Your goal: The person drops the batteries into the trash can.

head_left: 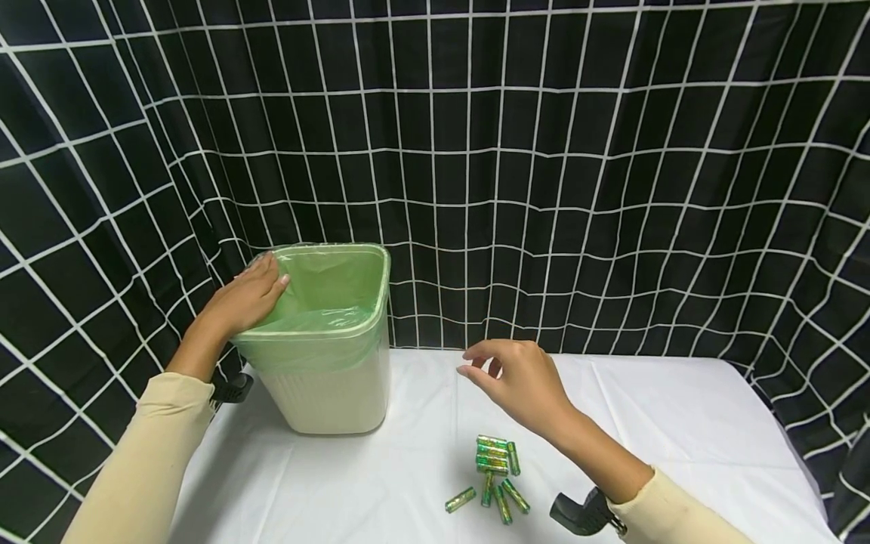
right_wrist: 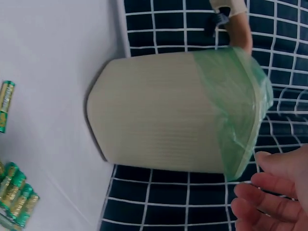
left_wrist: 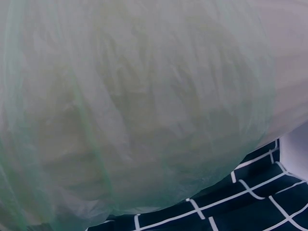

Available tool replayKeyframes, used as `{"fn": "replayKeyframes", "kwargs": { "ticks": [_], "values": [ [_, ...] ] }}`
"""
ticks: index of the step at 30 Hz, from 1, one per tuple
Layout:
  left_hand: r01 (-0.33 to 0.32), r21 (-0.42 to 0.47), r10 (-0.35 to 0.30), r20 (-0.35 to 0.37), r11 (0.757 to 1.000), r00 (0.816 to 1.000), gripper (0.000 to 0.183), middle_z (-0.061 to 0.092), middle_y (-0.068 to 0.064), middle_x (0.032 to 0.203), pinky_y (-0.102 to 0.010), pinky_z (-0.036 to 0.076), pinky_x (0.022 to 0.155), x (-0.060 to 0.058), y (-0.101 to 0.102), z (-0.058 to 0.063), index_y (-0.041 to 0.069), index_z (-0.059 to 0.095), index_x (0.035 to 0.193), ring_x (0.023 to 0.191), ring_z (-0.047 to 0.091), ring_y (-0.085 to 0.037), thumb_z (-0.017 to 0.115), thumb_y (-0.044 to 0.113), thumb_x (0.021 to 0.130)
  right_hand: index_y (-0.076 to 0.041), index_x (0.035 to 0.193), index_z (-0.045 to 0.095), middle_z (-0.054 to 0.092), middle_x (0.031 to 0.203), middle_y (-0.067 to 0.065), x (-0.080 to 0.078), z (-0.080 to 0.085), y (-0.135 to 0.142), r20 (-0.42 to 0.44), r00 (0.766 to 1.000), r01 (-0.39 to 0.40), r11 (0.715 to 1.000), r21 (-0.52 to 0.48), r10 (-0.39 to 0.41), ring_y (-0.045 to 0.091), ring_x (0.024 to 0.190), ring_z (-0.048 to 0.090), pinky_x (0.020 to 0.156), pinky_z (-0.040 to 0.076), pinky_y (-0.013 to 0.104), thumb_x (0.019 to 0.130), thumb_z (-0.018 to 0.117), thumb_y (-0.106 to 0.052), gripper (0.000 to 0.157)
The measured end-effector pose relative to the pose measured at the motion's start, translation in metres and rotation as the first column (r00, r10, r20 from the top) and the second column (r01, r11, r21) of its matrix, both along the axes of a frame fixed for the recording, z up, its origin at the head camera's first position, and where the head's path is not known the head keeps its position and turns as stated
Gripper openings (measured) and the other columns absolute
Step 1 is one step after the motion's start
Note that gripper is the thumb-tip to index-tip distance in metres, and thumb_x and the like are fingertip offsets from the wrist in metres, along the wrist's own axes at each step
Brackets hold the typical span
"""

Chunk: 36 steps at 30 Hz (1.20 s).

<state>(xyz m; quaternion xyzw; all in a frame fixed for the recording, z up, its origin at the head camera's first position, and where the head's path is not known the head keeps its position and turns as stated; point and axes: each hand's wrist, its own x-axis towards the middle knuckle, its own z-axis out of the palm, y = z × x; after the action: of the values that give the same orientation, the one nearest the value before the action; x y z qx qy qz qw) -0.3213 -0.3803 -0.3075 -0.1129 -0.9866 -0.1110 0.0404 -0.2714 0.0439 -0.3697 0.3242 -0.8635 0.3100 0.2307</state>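
My left hand point(head_left: 250, 298) rests on the left rim of a pale waste bin point(head_left: 333, 393), fingers extended along it; part of the hand is hidden from view. A thin green bin liner point(head_left: 319, 321) lines the bin and folds down over its outside. In the left wrist view the liner point(left_wrist: 144, 106) fills most of the picture. My right hand point(head_left: 519, 378) hovers above the table to the bin's right, thumb and fingers bent loosely and apart, with nothing between them. Below it lie several green-and-gold batteries point(head_left: 492, 457), some side by side, others scattered, including a separate battery point(head_left: 461, 499).
A white cloth covers the table point(head_left: 652, 423). Behind it and along both sides hangs a black curtain point(head_left: 544, 174) with a white grid. The bin stands at the table's left, near the back. Each wrist carries a black camera mount, such as the right mount point(head_left: 581, 515).
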Motion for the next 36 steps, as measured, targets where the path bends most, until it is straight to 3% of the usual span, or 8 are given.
{"fn": "replayKeyframes", "kwargs": {
  "ticks": [20, 36],
  "values": [
    [-0.007, -0.003, 0.007, 0.004, 1.000, 1.000, 0.067, 0.003, -0.035, 0.163, -0.055, 0.009, 0.124, 0.000, 0.002, 0.001, -0.018, 0.012, 0.153, 0.153, 0.003, -0.047, 0.021, 0.035, 0.113, -0.015, 0.092, 0.079, 0.068, 0.076, -0.017, 0.026, -0.071, 0.032, 0.096, 0.989, 0.119, 0.993, -0.020, -0.117, -0.005, 0.062, 0.056, 0.056, 0.046, 0.021, 0.082, 0.086, -0.017, 0.012],
    [-0.014, -0.014, 0.014, -0.004, 1.000, 1.000, 0.066, 0.004, -0.035, 0.162, -0.055, 0.010, 0.124, 0.001, 0.002, 0.001, -0.019, 0.013, 0.152, 0.152, 0.004, -0.048, 0.023, 0.032, 0.113, -0.016, 0.091, 0.079, 0.069, 0.073, -0.015, 0.029, -0.117, 0.048, 0.229, 0.950, 0.231, 0.971, -0.059, -0.212, 0.002, 0.063, 0.060, 0.053, 0.047, 0.022, 0.079, 0.088, -0.018, 0.015]
  ]
}}
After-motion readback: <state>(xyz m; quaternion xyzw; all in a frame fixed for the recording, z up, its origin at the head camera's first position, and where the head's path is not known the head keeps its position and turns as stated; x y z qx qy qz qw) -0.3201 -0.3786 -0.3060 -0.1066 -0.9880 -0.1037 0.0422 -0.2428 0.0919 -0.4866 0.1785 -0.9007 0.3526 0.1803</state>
